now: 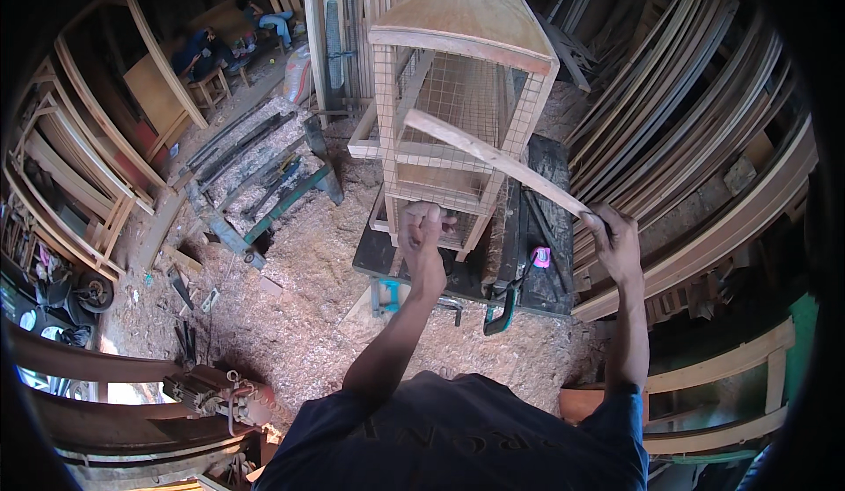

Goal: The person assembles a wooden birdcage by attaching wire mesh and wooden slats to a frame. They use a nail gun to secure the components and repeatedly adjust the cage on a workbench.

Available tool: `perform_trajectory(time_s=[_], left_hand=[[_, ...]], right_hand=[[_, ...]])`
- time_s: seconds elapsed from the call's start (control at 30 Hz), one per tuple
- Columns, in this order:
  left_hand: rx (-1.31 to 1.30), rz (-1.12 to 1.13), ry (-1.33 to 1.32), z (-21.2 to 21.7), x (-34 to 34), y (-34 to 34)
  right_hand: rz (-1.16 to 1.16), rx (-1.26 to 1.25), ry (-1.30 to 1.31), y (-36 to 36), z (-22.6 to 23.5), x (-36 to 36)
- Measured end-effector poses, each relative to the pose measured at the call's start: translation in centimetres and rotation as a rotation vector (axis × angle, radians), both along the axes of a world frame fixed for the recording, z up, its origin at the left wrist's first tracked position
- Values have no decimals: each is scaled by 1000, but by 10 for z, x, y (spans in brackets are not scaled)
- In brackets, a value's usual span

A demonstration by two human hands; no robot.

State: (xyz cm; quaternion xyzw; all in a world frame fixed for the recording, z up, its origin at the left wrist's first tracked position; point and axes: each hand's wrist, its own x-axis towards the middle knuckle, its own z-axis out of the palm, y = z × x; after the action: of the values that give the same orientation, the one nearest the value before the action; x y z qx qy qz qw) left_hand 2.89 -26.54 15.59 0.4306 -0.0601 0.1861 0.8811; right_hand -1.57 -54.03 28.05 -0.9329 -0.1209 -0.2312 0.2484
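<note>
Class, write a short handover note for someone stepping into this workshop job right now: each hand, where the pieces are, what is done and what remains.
Left hand: gripping the bottom front rail of the wooden cage.
Right hand: holding one end of a thin wooden strip, which slants across the cage front.
Cage stands upright on the dark workbench, wire mesh and top board already on.
The strip looks loose, not yet fastened.

cage top cut off, bench mostly hidden beneath it

A pale sack with reddish print stands on the floor against upright boards, upper left of centre. No labels, signs or screens show.
</note>
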Motion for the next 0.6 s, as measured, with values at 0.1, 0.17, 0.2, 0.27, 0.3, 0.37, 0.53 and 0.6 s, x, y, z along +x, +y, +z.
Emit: perform_trajectory(time_s=[0.1,0.17,0.2,0.27,0.3,0.37,0.53,0.6], left_hand=[[-37,42,61,-6,35,-4],[-98,22,135,-13,59,-5],[-93,23,110,-17,70,-7],[-79,19,157,-25,89,-8],[-83,27,117,-30,96,-9],[-80,27,127,-35,107,-7],[-235,-38,50,-43,120,4],[-339,-174,-45,-45,123,10]], right_hand=[[129,-118,34,11,-3,47],[105,-203,32,17,-14,76],[141,-229,-8,19,-20,87],[93,-286,-29,19,-33,106],[51,-319,6,18,-39,112],[146,-326,-110,15,-48,121],[97,-383,-119,16,-57,119],[119,-364,-139,20,-57,117]])
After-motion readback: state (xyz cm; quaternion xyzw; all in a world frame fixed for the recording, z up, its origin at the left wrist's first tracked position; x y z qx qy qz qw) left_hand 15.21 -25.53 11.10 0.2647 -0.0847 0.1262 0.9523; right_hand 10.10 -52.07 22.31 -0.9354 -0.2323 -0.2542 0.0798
